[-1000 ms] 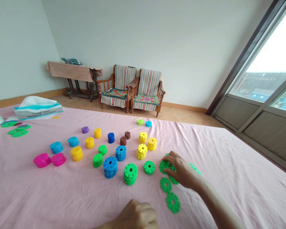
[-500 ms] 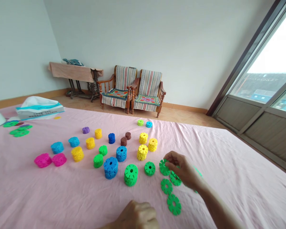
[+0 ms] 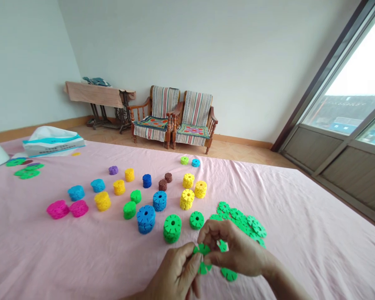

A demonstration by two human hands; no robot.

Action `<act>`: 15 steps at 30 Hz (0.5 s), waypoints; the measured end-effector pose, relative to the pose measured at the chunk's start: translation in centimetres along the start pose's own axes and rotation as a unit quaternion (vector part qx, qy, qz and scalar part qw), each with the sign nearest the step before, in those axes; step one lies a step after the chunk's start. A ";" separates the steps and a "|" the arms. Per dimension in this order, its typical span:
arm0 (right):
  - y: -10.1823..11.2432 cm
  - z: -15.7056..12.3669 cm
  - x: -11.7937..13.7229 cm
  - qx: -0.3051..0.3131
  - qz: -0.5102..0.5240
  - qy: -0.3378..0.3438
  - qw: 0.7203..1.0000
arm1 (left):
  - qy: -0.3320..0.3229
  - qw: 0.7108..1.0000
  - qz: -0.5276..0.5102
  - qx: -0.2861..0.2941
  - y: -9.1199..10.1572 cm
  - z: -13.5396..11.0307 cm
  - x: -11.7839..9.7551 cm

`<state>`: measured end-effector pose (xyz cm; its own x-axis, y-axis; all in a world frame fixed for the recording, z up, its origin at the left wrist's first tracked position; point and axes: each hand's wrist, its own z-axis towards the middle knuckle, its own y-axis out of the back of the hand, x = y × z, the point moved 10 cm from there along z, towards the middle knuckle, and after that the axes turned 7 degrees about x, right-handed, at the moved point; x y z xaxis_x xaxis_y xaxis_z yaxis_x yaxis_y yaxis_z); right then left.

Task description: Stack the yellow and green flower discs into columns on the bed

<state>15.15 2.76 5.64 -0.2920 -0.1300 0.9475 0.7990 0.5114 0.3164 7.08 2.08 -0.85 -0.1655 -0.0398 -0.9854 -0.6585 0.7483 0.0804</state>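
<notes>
In front of me, my left hand (image 3: 178, 271) pinches a green notched plastic disc (image 3: 203, 250) between thumb and fingers. My right hand (image 3: 234, 250) meets it from the other side, its thumb and fingertips closed on the discs there. Green shows both above and below the thumbs; whether this is one disc or more I cannot tell. Loose green discs (image 3: 242, 223) lie heaped beyond my right hand, partly hidden by it. Left of the heap stand a short green stack (image 3: 196, 220) and a taller green stack (image 3: 172, 228).
Blue stacks (image 3: 146, 218), yellow stacks (image 3: 187, 199), pink stacks (image 3: 58, 209) and brown stacks (image 3: 163, 185) stand across the pink cloth (image 3: 81, 258). A tissue pack (image 3: 53, 142) lies at the far left, near more loose discs (image 3: 29, 171). Two armchairs (image 3: 192, 121) stand beyond the cloth.
My right hand has come back from the loose green discs towards me and met my left hand. My left hand has turned and risen from the cloth, and green discs now show between both.
</notes>
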 end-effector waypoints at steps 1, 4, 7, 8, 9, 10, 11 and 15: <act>-0.1 0.0 0.1 0.001 -0.009 -0.001 1.000 | 0.004 1.000 -0.017 -0.009 0.2 0.0 0.2; 0.0 0.0 0.3 -0.008 -0.062 -0.007 0.998 | 0.016 0.998 -0.061 -0.020 0.3 0.1 0.7; -0.2 0.0 1.1 -0.009 -0.124 0.002 0.992 | 0.020 0.996 -0.085 -0.017 0.3 0.2 1.0; -0.4 0.0 1.4 -0.003 -0.134 0.008 0.991 | 0.022 0.995 -0.092 -0.013 0.3 0.3 1.1; -0.6 0.0 1.6 0.001 -0.137 0.012 0.990 | 0.024 0.995 -0.098 -0.007 0.2 0.4 1.3; -0.6 0.0 1.7 0.004 -0.137 0.012 0.991 | 0.026 0.994 -0.101 -0.002 0.1 0.4 1.4; -0.6 -0.1 1.6 0.007 -0.133 0.007 0.991 | 0.027 0.994 -0.103 0.000 0.0 0.4 1.6; 0.9 -0.1 0.1 -0.022 -0.095 -0.029 0.995 | 0.025 0.995 -0.093 -0.005 0.2 0.4 1.4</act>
<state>15.87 3.07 6.01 -0.4687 -0.1710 0.8667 0.7483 0.4445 0.4924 7.00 2.38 -2.32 -0.0768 -0.2104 -0.9746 -0.6884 0.7183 -0.1008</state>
